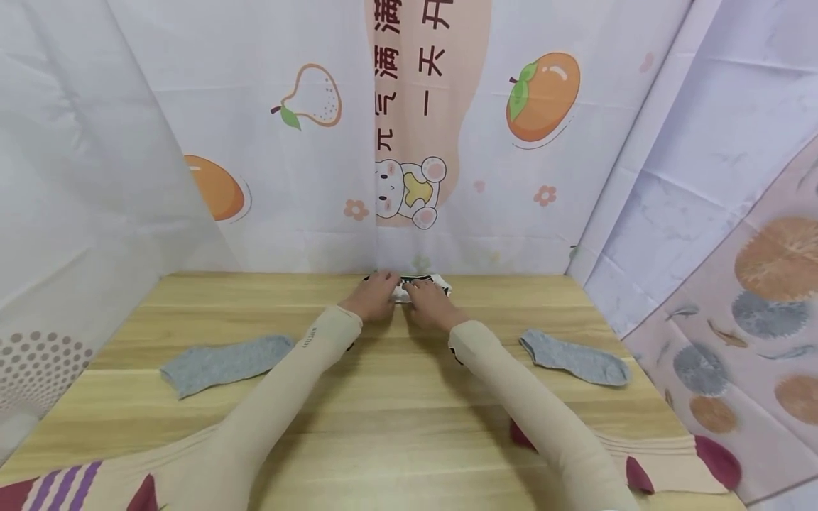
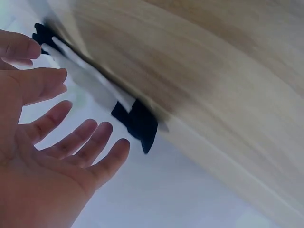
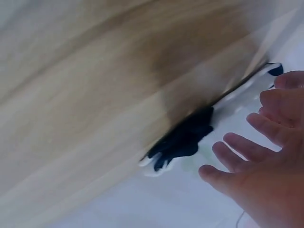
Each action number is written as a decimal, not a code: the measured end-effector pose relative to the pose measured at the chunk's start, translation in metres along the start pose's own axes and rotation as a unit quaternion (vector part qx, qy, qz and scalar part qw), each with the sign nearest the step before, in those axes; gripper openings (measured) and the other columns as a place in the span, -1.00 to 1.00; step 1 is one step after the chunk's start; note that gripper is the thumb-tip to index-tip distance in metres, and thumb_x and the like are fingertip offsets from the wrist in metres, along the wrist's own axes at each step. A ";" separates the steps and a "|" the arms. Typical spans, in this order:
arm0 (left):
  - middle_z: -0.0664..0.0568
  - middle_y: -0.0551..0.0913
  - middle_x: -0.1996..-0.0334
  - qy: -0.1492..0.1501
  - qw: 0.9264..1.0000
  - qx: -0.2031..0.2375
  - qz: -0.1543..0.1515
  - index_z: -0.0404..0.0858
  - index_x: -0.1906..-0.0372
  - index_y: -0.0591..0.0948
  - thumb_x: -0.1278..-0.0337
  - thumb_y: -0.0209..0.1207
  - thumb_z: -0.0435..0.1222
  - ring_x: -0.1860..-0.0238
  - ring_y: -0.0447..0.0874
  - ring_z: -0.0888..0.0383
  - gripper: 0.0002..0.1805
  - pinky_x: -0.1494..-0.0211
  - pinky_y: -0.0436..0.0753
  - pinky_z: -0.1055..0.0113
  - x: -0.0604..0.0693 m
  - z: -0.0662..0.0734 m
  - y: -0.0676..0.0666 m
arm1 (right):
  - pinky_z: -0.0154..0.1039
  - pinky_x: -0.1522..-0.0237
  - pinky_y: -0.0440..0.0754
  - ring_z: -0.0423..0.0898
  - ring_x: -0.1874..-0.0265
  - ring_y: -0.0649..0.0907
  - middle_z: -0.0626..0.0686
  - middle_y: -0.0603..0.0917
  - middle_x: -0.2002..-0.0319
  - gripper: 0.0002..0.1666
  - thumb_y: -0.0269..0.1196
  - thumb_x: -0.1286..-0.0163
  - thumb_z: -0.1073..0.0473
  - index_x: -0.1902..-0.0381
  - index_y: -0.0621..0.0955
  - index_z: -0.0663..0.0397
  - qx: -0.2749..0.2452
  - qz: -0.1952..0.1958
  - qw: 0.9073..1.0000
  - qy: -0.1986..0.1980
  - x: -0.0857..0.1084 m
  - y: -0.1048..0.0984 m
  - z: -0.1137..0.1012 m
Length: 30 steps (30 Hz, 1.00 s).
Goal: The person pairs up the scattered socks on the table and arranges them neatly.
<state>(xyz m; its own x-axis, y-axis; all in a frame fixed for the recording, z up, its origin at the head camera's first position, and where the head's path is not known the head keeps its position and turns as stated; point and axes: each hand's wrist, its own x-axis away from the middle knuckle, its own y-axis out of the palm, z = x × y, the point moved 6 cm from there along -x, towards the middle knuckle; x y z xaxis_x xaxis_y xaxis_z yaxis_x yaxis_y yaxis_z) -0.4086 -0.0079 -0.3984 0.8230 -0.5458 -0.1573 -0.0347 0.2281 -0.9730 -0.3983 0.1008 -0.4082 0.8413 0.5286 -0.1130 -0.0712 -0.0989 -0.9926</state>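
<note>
A white sock with black parts (image 1: 400,294) lies at the far edge of the table, partly covered by both hands. My left hand (image 1: 375,296) is over its left portion, my right hand (image 1: 432,305) over its right. In the left wrist view the fingers are loosely bent and spread beside the sock's black end (image 2: 137,124). The right wrist view shows relaxed fingers next to another bunched black part (image 3: 185,135). Neither hand visibly grips the fabric; contact at the fingertips is hard to tell.
Grey socks lie left (image 1: 224,362) and right (image 1: 575,357) of the arms. Cream-and-maroon socks are at the near left (image 1: 115,482) and near right (image 1: 671,461), partly under the forearms. A printed white curtain (image 1: 255,213) hangs right behind the wooden table (image 1: 383,440).
</note>
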 end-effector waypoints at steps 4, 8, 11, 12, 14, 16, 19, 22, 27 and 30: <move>-0.21 0.54 -0.01 0.015 1.000 -0.006 0.027 -0.32 -0.10 0.49 -0.23 0.22 -0.38 -0.02 0.56 -0.16 -0.65 0.03 0.61 -0.05 0.012 -0.003 -0.011 | 0.08 -0.37 0.31 0.24 -0.29 0.46 0.29 0.53 -0.23 -0.53 0.18 -0.45 0.24 -0.27 0.47 0.25 -0.016 0.025 1.000 -0.010 0.001 -0.009 -0.009; -0.19 0.57 0.12 0.020 0.999 -0.016 0.042 -0.32 -0.02 0.49 -0.24 0.25 -0.34 0.12 0.59 -0.12 -0.69 0.17 0.62 0.01 0.029 -0.008 -0.020 | 0.08 -0.36 0.31 0.22 -0.30 0.44 0.27 0.53 -0.23 -0.56 0.16 -0.48 0.24 -0.27 0.47 0.23 -0.041 0.034 0.999 -0.010 0.003 -0.011 -0.018; -0.19 0.57 0.20 0.011 0.999 -0.016 0.042 -0.34 -0.02 0.49 -0.24 0.26 -0.32 0.21 0.59 -0.11 -0.68 0.24 0.61 0.01 0.046 -0.010 -0.028 | 0.10 -0.32 0.37 0.20 -0.28 0.46 0.23 0.56 -0.20 -0.59 0.16 -0.47 0.26 -0.24 0.49 0.22 -0.059 0.045 0.997 -0.018 0.004 -0.011 -0.027; -0.19 0.57 0.21 0.010 0.999 -0.017 0.043 -0.34 -0.02 0.49 -0.23 0.27 -0.32 0.22 0.59 -0.11 -0.67 0.25 0.61 0.01 0.052 -0.011 -0.031 | 0.11 -0.30 0.38 0.19 -0.27 0.47 0.22 0.56 -0.20 -0.59 0.16 -0.47 0.26 -0.23 0.50 0.22 -0.064 0.050 0.996 -0.021 0.005 -0.011 -0.031; -0.19 0.58 0.22 0.006 0.999 -0.016 0.043 -0.36 -0.04 0.50 -0.22 0.29 -0.32 0.23 0.59 -0.11 -0.65 0.25 0.61 0.02 0.065 -0.012 -0.036 | 0.11 -0.30 0.39 0.17 -0.27 0.47 0.20 0.57 -0.19 -0.60 0.16 -0.47 0.26 -0.23 0.51 0.22 -0.071 0.057 0.995 -0.031 0.006 -0.010 -0.039; -0.19 0.60 0.19 0.002 0.999 -0.018 0.049 -0.36 -0.06 0.51 -0.22 0.30 -0.32 0.22 0.61 -0.11 -0.63 0.23 0.62 0.02 0.078 -0.013 -0.041 | 0.11 -0.27 0.40 0.17 -0.24 0.49 0.18 0.59 -0.16 -0.60 0.16 -0.46 0.26 -0.21 0.52 0.23 -0.081 0.065 0.994 -0.041 0.007 -0.010 -0.048; -0.20 0.63 0.14 -0.008 0.998 -0.018 0.058 -0.36 -0.10 0.53 -0.23 0.30 -0.32 0.20 0.63 -0.11 -0.61 0.24 0.63 0.02 0.098 -0.017 -0.048 | 0.09 -0.25 0.42 0.16 -0.20 0.52 0.17 0.61 -0.12 -0.60 0.17 -0.47 0.24 -0.22 0.52 0.22 -0.083 0.069 0.993 -0.053 0.007 -0.010 -0.063; -0.22 0.63 0.11 -0.018 0.997 -0.019 0.067 -0.35 -0.12 0.53 -0.23 0.30 -0.31 0.18 0.65 -0.12 -0.60 0.23 0.64 0.01 0.118 -0.021 -0.055 | 0.03 -0.22 0.45 0.12 -0.15 0.55 0.16 0.62 -0.11 -0.59 0.17 -0.47 0.20 -0.22 0.52 0.18 -0.070 0.067 0.993 -0.060 0.007 -0.010 -0.081; -0.23 0.62 0.06 -0.042 0.997 -0.012 0.064 -0.34 -0.13 0.51 -0.27 0.27 -0.28 0.14 0.64 -0.13 -0.61 0.19 0.65 0.02 0.146 -0.032 -0.064 | -0.02 -0.23 0.46 0.07 -0.15 0.56 0.13 0.62 -0.14 -0.60 0.17 -0.50 0.14 -0.23 0.51 0.12 -0.068 0.056 0.994 -0.070 0.005 -0.011 -0.109; -0.22 0.61 0.04 -0.058 0.996 0.002 0.071 -0.33 -0.15 0.49 -0.30 0.25 -0.27 0.10 0.63 -0.14 -0.61 0.12 0.63 -0.01 0.162 -0.038 -0.069 | -0.04 -0.21 0.49 0.06 -0.15 0.57 0.12 0.63 -0.12 -0.60 0.17 -0.51 0.13 -0.23 0.51 0.12 -0.077 0.053 0.992 -0.079 0.005 -0.010 -0.124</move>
<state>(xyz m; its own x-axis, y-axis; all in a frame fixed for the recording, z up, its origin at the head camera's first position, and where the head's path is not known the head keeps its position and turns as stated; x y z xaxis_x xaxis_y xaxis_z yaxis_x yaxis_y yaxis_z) -0.2940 -0.1426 -0.3633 0.8698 -0.4119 -0.2718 -0.1523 0.2997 -0.9418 -0.3271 -0.0002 -0.3933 0.7377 0.6330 -0.2348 -0.0616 -0.2832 -0.9571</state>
